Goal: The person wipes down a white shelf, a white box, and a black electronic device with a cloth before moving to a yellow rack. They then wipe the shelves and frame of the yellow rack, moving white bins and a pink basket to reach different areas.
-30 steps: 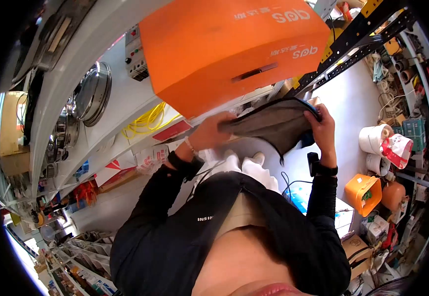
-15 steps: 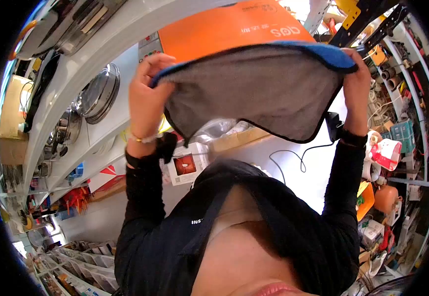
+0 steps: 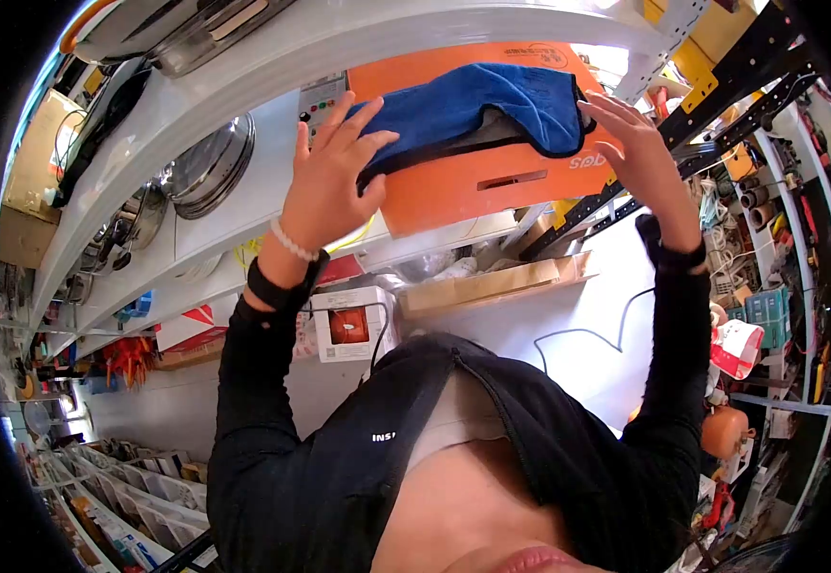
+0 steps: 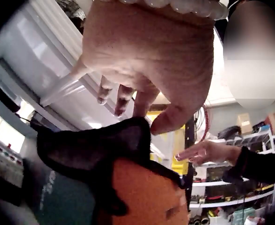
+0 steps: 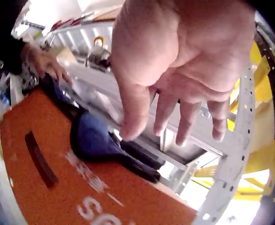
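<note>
A blue cloth with black edging (image 3: 453,100) lies over the orange box (image 3: 434,196), its grey underside showing at a folded front edge. At the cloth's left end the left hand (image 3: 331,181) is raised with fingers spread, nothing gripped. By its right end the right hand (image 3: 642,158) has its fingers extended, the thumb apart. In the left wrist view the left hand (image 4: 146,61) hangs over the cloth's dark edge (image 4: 90,147); whether a fingertip touches it, I cannot tell. The right wrist view shows the right hand (image 5: 184,65) beside the blue cloth (image 5: 95,138), holding nothing.
White shelving (image 3: 415,29) runs across the top, with steel pans (image 3: 210,172) at left. A black perforated metal post (image 3: 721,95) stands at right. Below the box are a cardboard carton (image 3: 492,286) and a small white box (image 3: 353,329). A black cable loops over the floor.
The cloth, earlier held up between both hands with its grey side showing, now lies on the orange box, blue side up. Both hands have let go of it, and their fingers have opened.
</note>
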A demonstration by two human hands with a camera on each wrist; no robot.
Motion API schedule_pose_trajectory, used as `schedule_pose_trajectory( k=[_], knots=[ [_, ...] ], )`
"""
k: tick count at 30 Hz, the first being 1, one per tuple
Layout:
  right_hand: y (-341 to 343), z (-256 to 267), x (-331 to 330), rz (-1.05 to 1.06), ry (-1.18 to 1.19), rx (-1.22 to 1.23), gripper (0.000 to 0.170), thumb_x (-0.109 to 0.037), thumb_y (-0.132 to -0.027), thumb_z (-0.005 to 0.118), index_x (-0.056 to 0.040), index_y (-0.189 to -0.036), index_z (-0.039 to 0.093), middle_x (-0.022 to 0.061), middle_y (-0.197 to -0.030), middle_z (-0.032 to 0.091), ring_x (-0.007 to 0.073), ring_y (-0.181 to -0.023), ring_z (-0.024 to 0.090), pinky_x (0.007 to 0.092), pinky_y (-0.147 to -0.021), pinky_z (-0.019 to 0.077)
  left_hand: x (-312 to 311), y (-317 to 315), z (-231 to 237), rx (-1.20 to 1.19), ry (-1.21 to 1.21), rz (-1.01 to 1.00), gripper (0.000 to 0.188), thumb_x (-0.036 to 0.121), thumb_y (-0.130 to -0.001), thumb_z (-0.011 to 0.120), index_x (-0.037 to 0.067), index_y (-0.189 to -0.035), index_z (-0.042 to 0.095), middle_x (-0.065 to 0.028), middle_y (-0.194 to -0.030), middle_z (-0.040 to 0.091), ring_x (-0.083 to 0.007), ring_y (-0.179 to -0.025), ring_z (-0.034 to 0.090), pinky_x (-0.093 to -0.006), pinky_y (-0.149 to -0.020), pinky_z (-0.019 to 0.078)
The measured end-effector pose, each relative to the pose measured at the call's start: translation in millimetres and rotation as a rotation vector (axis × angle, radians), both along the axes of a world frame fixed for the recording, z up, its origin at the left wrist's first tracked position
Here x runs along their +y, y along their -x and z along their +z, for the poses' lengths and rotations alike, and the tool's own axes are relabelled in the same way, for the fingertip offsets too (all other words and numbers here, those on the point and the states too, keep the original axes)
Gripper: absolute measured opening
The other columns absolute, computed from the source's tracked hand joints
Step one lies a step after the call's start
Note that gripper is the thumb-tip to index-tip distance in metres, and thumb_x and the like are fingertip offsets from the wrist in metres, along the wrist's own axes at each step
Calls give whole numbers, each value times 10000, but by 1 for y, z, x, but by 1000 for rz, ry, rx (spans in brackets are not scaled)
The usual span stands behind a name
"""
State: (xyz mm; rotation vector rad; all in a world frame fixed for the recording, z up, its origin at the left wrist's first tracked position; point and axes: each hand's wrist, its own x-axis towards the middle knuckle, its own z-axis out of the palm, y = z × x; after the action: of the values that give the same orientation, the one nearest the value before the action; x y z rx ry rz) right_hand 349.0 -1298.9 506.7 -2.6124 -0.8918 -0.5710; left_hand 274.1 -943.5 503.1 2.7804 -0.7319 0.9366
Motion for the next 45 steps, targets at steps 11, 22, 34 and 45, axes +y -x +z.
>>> schedule_pose_trajectory(
  k=[11, 22, 34, 45],
  knots=[
    [154, 69, 58, 501, -451, -518, 122, -76, -823, 634, -36, -926, 688, 105, -1008, 659, 260, -911, 631, 349, -790, 501, -44, 84, 97, -739, 1108, -894, 321, 538, -898, 561, 219, -900, 599, -5, -784, 466, -174, -642, 374, -317, -610, 306],
    [135, 78, 56, 478, -456, -619, 205, -121, -918, 528, -12, -983, 689, 131, -1033, 662, 243, -894, 632, 318, -801, 497, -32, 82, 104, -722, 991, -818, 249, 328, -903, 560, 121, -1024, 626, -85, -922, 582, -209, -815, 528, -335, -724, 420],
    [-36, -40, 96, -579, 218, 245, 781, -677, -885, 447, -152, -1457, 359, 247, -1433, 410, 516, -1349, 288, 586, -1031, 334, -7, -19, -47, 217, 65, 129, 716, 400, -790, 729, 57, -1356, 456, -169, -1387, 473, -350, -1293, 432, -533, -1026, 349],
    [-49, -63, 108, -197, 152, 17, 436, -418, -964, 461, -184, -1328, 515, 89, -1383, 504, 343, -1317, 414, 597, -1012, 365, -33, -32, -61, 292, 36, 410, 882, 478, -728, 746, 91, -1425, 367, -192, -1477, 369, -359, -1395, 304, -678, -1053, 212]
  ],
)
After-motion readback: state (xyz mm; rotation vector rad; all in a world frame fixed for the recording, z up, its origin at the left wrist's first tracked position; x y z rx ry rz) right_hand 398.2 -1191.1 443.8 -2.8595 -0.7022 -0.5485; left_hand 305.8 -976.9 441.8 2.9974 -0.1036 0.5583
